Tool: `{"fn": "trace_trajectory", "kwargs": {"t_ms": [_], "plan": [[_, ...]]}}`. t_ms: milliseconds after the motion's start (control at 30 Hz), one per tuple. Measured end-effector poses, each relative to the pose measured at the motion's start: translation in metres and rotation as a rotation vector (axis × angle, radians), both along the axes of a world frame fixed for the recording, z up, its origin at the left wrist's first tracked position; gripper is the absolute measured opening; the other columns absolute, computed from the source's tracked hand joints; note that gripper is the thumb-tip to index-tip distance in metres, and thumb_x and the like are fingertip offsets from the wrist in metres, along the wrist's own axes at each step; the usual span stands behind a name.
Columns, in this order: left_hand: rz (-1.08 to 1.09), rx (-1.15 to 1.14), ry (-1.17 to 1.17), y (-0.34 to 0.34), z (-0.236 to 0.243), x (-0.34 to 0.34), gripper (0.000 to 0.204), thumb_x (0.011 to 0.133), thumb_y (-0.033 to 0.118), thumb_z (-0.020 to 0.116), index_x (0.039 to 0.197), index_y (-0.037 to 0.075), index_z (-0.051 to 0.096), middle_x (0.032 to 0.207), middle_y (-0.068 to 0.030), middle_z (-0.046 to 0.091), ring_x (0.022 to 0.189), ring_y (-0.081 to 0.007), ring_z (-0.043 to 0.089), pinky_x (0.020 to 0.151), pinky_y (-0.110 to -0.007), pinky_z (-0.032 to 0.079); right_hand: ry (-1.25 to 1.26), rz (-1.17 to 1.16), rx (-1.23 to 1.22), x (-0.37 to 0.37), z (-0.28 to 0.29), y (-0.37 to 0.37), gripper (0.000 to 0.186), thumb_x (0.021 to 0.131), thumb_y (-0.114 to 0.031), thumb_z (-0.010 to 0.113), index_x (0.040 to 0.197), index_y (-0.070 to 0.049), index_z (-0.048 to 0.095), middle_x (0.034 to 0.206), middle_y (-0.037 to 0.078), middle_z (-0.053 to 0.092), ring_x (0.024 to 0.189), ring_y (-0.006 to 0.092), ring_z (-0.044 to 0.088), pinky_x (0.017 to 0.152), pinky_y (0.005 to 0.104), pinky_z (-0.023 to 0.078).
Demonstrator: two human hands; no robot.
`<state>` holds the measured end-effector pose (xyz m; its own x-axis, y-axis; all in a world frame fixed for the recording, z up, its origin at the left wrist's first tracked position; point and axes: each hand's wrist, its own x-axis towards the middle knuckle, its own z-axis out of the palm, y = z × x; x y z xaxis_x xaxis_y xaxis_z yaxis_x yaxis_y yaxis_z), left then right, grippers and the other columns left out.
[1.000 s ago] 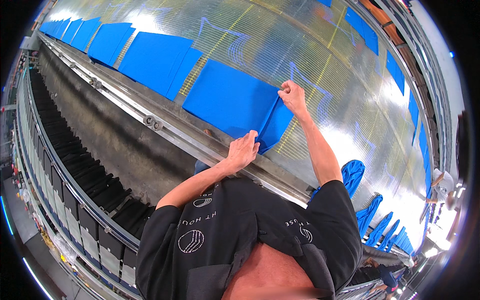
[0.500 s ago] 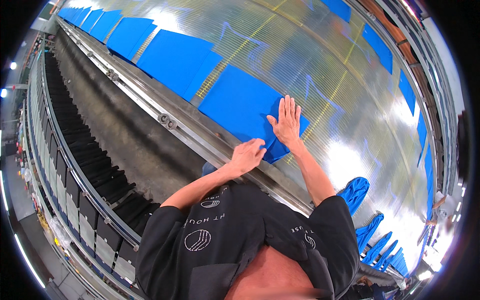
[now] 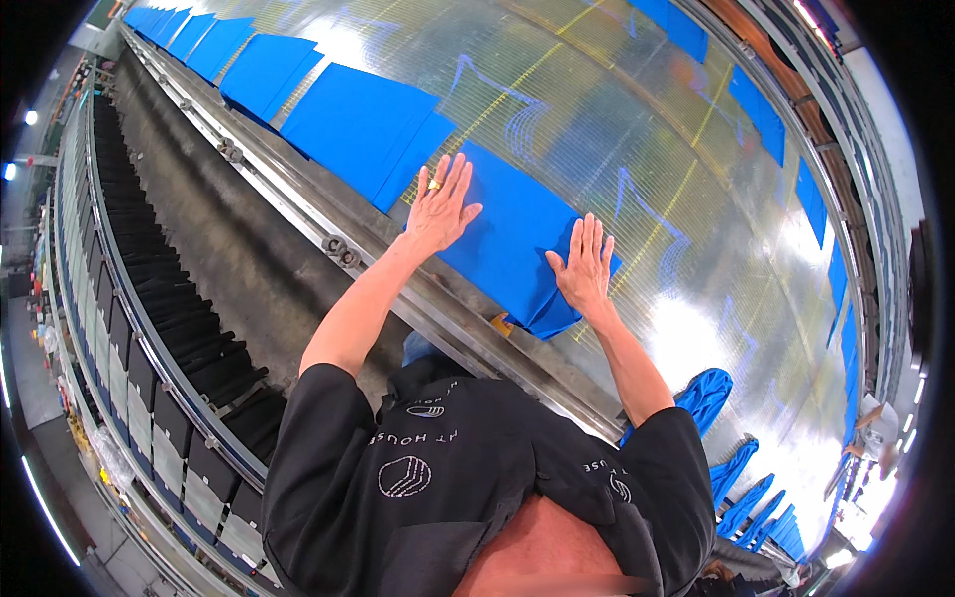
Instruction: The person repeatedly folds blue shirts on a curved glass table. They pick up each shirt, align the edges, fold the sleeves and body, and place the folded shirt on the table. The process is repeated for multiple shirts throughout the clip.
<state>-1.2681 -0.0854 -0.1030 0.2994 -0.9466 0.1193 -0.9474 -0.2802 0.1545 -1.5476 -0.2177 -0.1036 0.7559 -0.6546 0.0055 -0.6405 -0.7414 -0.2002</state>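
Observation:
A blue fabric panel (image 3: 512,234) lies on the long shiny table (image 3: 686,239) right in front of me. My left hand (image 3: 440,207) rests on its left end, fingers stretched out and a ring on one of them. Flat on the right end is my right hand (image 3: 585,267), its fingers straight and the thumb apart. The near right corner of the panel is bunched in folds and hangs toward the table's edge. Just left of my left hand lies another blue panel (image 3: 363,124), spread smooth. Neither hand grips anything.
A metal rail (image 3: 288,204) runs along the table's near edge. More blue pieces (image 3: 761,114) line the far side, and crumpled blue cloths (image 3: 706,396) sit to my right. Behind the dark walkway (image 3: 214,254) stands a rack of black pieces (image 3: 179,289). A person (image 3: 877,426) shows at far right.
My left hand has moved from the panel's near right corner to its left end, and its curled fingers are now stretched flat. My right hand has shifted slightly nearer, still flat on the fabric.

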Motion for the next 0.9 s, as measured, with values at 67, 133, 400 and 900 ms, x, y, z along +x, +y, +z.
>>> {"fn": "trace_trajectory", "kwargs": {"t_ms": [67, 133, 400, 900], "plan": [[0.050, 0.092, 0.022, -0.005, -0.005, 0.007, 0.073, 0.103, 0.053, 0.036, 0.157, 0.007, 0.020, 0.164, -0.0123, 0.017, 0.152, -0.0327, 0.010, 0.121, -0.058, 0.009, 0.006, -0.006, -0.002, -0.003, 0.004, 0.000, 0.082, 0.097, -0.052, 0.051, 0.150, 0.007, 0.028, 0.160, 0.025, 0.020, 0.149, 0.0412, 0.017, 0.119, 0.0597, 0.013], [0.059, 0.068, 0.038, -0.005, -0.008, 0.007, 0.074, 0.103, 0.054, 0.034, 0.158, 0.008, 0.017, 0.164, -0.0119, 0.015, 0.152, -0.0341, 0.007, 0.120, -0.060, 0.006, 0.054, -0.035, 0.008, -0.004, 0.010, 0.002, 0.083, 0.097, -0.053, 0.050, 0.150, 0.007, 0.028, 0.160, 0.026, 0.020, 0.149, 0.0427, 0.016, 0.118, 0.0604, 0.012], [0.018, -0.089, 0.030, -0.028, -0.005, 0.011, 0.077, 0.102, 0.058, 0.032, 0.158, 0.009, 0.016, 0.165, -0.0108, 0.011, 0.153, -0.0349, 0.004, 0.119, -0.062, 0.005, -0.241, 0.073, -0.025, 0.045, 0.016, 0.020, 0.083, 0.094, -0.050, 0.056, 0.148, 0.008, 0.031, 0.159, 0.027, 0.020, 0.148, 0.0450, 0.016, 0.119, 0.0592, 0.013], [-0.169, 0.013, -0.002, -0.008, -0.005, -0.066, 0.068, 0.101, 0.052, 0.039, 0.156, 0.013, 0.027, 0.164, -0.0152, 0.017, 0.151, -0.0414, 0.009, 0.113, -0.071, 0.006, -0.427, 0.220, 0.322, -0.022, 0.037, 0.131, 0.040, 0.084, -0.013, 0.068, 0.122, -0.002, 0.060, 0.135, 0.017, 0.054, 0.131, 0.0364, 0.046, 0.104, 0.0498, 0.041]]}}
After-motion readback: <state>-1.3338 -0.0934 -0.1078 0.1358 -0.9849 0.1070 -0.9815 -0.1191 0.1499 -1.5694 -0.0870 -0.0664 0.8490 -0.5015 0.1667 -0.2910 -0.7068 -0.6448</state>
